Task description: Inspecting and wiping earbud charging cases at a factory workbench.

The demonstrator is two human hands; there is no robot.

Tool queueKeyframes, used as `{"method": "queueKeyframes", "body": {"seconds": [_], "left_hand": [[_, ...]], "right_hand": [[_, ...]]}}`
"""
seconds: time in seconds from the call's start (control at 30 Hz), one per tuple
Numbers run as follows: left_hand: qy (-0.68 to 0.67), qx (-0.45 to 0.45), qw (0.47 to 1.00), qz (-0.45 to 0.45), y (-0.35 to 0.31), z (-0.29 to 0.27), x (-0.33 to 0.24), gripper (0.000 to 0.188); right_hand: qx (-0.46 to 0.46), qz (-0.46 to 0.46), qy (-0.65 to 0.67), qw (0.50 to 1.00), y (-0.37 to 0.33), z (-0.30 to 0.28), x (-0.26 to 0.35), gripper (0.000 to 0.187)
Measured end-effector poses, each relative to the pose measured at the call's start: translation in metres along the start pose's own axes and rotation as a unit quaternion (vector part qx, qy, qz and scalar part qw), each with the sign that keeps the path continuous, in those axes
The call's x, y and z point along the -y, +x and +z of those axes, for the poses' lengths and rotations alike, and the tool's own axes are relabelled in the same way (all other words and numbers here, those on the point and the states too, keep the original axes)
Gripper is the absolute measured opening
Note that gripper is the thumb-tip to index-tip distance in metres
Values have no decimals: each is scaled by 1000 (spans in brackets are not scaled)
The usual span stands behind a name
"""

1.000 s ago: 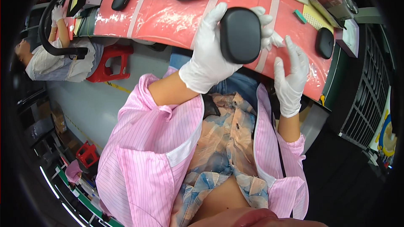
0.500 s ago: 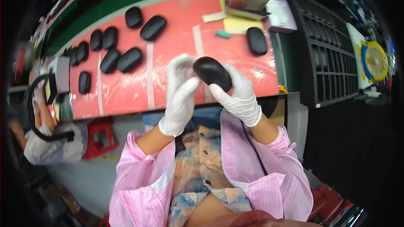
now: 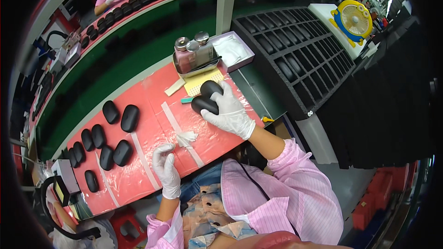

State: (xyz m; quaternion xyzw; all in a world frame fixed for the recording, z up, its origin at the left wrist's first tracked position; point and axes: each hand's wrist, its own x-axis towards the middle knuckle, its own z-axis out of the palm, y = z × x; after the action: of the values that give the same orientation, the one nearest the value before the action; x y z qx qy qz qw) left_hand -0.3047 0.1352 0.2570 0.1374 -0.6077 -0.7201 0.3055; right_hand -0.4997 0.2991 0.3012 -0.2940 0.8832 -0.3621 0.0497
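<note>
My right hand (image 3: 228,113), in a white glove, grips a smooth black oval case (image 3: 204,105) between thumb and fingers at the right end of the pink-covered table. A second black case (image 3: 212,88) sits against it, by the same fingers; whether it is also held I cannot tell. My left hand (image 3: 167,170), gloved too, hovers at the table's front edge with fingers loosely curled, apart from the thumb, and nothing visible in it. Just beyond it lies a crumpled white cloth (image 3: 186,138). Several more black cases (image 3: 130,118) are spread over the left half of the table.
Behind my right hand are a yellow pad (image 3: 203,82), a tray with metal-topped bottles (image 3: 187,57) and a box of white wipes (image 3: 230,50). A black compartment rack (image 3: 295,60) stands at right, a yellow fan (image 3: 353,20) beyond. Co-workers sit far left and near left.
My view has swung right. My right hand has carried its case rightward beside the one near the yellow pad. My left hand has come away from the case, and the white cloth now shows.
</note>
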Motion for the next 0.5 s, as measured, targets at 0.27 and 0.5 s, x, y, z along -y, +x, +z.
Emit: {"method": "queueKeyframes", "body": {"seconds": [0.27,0.5], "left_hand": [[44,23,999,-5,3,-2,-3,24],[32,83,996,-25,7,12,-3,22]], "right_hand": [[-140,-119,-41,982,8,-107,-18,30],[-302,-27,-377,875,15,-228,-174,38]]}}
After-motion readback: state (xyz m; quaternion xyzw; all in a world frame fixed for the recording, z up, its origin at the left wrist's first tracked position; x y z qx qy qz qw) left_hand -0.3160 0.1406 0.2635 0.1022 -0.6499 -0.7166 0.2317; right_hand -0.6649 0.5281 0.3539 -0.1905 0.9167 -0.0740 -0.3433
